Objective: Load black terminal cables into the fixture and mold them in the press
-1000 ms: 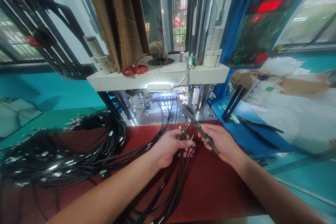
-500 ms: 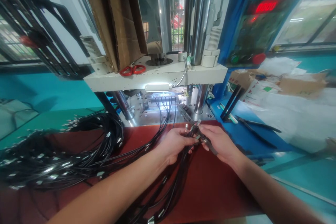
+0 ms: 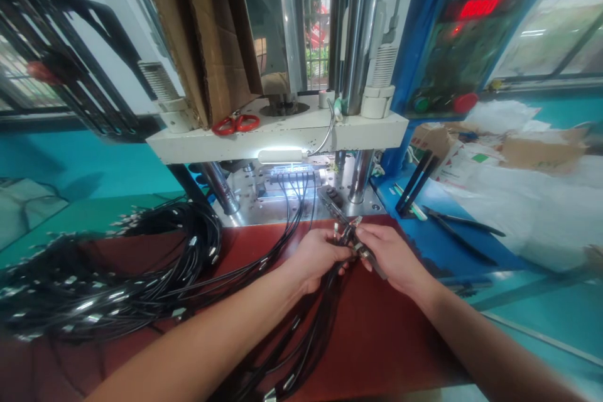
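My left hand (image 3: 320, 256) is closed around a bundle of black cables (image 3: 326, 301) with small metal plug ends. Thumb and fingers of my right hand (image 3: 386, 250) pinch together beside it, at a metal cable connector (image 3: 357, 222). A narrow dark metal bar (image 3: 332, 202) with round marks slants from the press plate down to my hands. A dark grey strip crosses under my right fingers; whether it belongs to that bar I cannot tell. Several cables run from a lit mold (image 3: 292, 183) under the press towards the left.
A large coil of black cables (image 3: 117, 282) lies at the left on the red mat (image 3: 386, 333). Red-handled scissors (image 3: 235, 124) rest on the white press plate (image 3: 348, 135). Black pliers (image 3: 464, 232) lie on the blue ledge at right, near a control panel (image 3: 471, 44) and plastic bags (image 3: 527, 201).
Both hands stay almost in the same place with the cable ends between them. My right fingers have shifted very slightly, and the view has moved a little.
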Available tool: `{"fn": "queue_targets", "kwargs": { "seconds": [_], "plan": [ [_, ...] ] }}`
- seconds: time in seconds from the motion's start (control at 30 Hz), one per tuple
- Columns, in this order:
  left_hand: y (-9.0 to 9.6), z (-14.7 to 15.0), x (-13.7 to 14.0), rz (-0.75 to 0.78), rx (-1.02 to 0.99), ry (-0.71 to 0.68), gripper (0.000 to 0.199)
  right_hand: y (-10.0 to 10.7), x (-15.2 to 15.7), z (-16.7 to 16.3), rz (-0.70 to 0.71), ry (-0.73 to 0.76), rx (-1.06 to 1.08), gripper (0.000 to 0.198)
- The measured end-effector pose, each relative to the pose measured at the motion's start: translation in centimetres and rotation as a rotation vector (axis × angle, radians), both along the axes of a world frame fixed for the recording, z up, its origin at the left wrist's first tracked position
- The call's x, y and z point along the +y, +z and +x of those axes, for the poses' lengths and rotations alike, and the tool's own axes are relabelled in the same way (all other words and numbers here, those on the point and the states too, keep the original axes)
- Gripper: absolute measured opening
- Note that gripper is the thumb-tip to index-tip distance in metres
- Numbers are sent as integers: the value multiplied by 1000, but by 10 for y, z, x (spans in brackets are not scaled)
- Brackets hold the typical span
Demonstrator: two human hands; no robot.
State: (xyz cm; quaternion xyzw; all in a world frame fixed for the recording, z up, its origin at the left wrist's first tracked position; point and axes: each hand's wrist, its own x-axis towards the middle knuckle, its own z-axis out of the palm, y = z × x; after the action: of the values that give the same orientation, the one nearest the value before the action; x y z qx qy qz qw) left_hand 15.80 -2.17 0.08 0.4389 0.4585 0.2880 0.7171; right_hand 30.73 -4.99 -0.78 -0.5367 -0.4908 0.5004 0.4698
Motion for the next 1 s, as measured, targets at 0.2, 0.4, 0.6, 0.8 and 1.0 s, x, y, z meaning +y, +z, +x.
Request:
{"fn": "queue_targets", "kwargs": {
  "seconds": [0.2, 0.4, 0.6, 0.8, 1.0],
  "plan": [
    [-2, 3, 2, 42, -48, -5, 19, -8, 0, 2, 66, 19, -159, 35],
    [-2, -7, 5, 35, -133, -62, 31, -6, 1, 1, 29, 20, -37, 31],
    [6, -28, 6, -15, -132, 2, 18, -5, 1, 1, -32, -15, 96, 39],
    [8, -30, 2, -17, -22, -28, 13, -6, -1, 0, -13, -6, 124, 55],
    [7, -25, 4, -8, -73, -39, 12, -5, 0, 0, 3, 11, 51, 51]
  ]
}}
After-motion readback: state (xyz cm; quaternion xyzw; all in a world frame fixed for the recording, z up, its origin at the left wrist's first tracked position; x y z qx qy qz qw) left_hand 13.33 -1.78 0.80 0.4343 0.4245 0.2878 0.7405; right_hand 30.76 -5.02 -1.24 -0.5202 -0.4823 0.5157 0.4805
